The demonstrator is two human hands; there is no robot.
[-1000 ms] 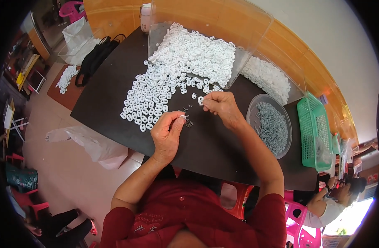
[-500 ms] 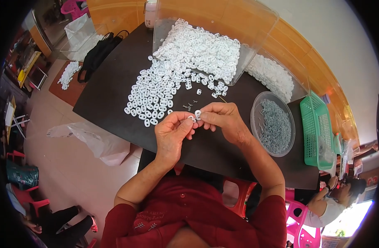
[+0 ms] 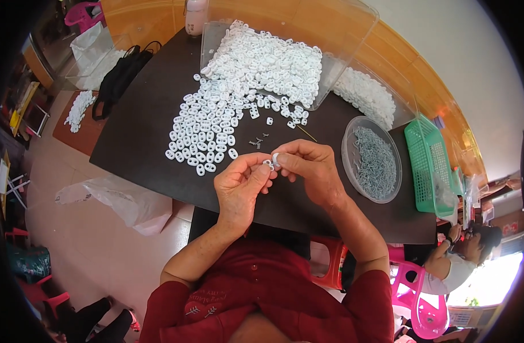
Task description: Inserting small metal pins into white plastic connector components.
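Two-handed, above worktop [image 3: 139, 114] near front edge: closed fingertip grip on small white piece [image 3: 268, 164] in left hand [image 3: 239, 187], on second white piece [image 3: 275, 159] in right hand [image 3: 313, 171], presumably for fine control; cannot tell whether touching. Note white two-hole ovals [image 3: 202, 136] toward left edge, tub [image 3: 349, 151] of grey screws [image 3: 377, 166] toward right edge, apparently for reach.

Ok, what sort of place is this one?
Probably an informal indoor workspace, perhaps in a home or shop: a dark table holds heaped white pieces and a round tub of small grey metal parts.
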